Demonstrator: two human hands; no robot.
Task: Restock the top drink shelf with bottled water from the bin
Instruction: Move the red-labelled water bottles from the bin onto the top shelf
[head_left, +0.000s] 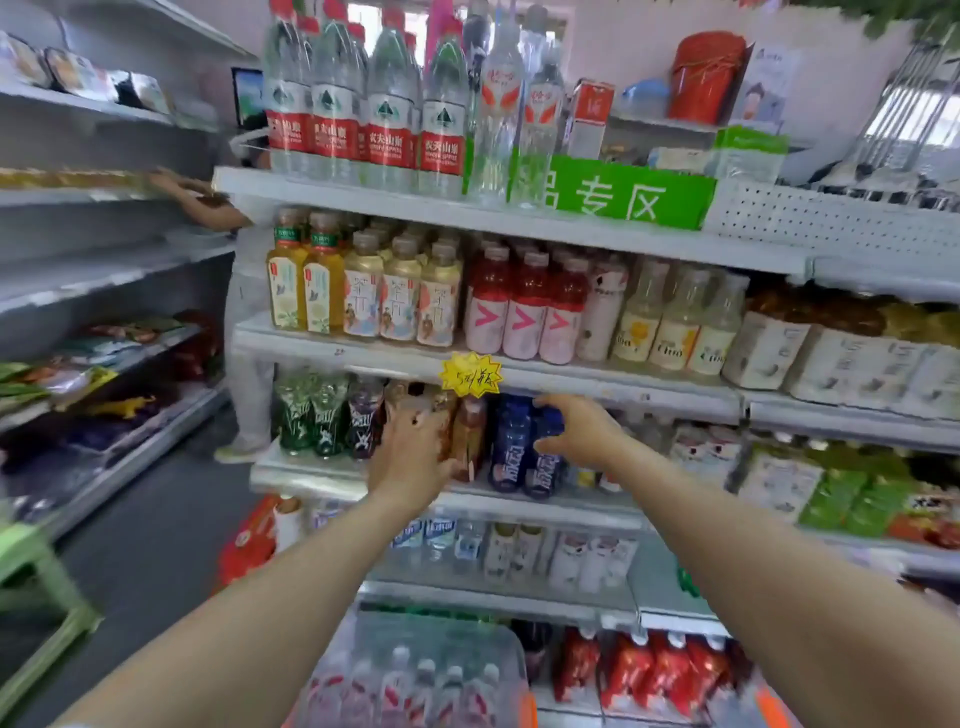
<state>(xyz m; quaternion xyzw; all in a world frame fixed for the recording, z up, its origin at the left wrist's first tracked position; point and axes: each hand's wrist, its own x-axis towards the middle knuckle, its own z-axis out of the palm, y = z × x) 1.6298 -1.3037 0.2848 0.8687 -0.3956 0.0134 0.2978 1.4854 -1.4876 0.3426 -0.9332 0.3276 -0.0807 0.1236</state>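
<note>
Large water bottles with red labels (363, 104) stand in rows on the top shelf (363, 200). Two clear slim bottles (519, 114) stand to their right. Low in front of me sits a plastic-wrapped pack of small water bottles (415, 675) in the bin (527, 712). Both my arms stretch forward at the third shelf's height. My left hand (410, 457) hangs with relaxed fingers before brown drink bottles, holding nothing. My right hand (576, 428) is spread, thumb and fingers apart, in front of dark blue bottles (511, 447), empty.
Another person's arm (197, 200) reaches onto the left-hand shelving beside the water shelf. A green sign (623, 195) fronts the top shelf's right part. A yellow price tag (470, 374) hangs above my hands. A green stool (36, 587) stands at the lower left.
</note>
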